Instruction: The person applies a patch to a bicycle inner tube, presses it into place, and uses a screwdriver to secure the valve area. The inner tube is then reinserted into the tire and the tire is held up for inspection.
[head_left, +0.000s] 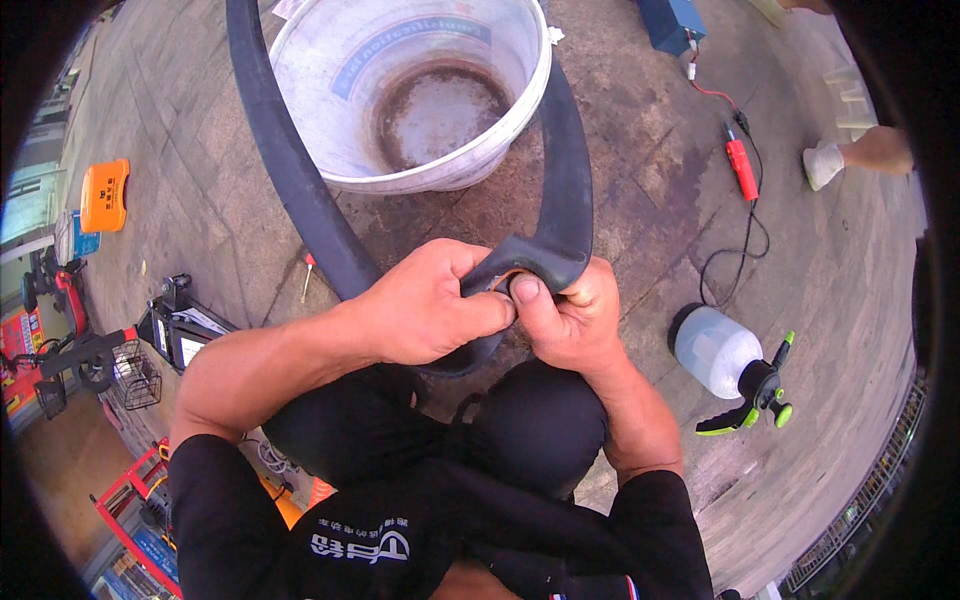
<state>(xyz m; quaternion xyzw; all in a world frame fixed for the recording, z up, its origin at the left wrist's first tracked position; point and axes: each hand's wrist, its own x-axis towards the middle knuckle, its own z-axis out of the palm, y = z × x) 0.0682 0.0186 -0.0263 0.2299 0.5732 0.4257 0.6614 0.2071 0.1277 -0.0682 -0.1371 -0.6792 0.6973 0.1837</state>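
Black rubber inner tube (pixel 330 230) loops round the white plastic bucket (pixel 420 90) and kinks above the knees, left hand (pixel 425 305) and right hand (pixel 565 320) pinching the fold shut, so I'd keep both thumbs tight and work along slowly.

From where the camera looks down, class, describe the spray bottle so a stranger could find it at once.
Start at the big white bucket on the paved ground, then look right of the hands pinching the black inner tube. There lies the spray bottle: translucent white, with a black-and-green pump handle, unlike the slim red tool farther off.
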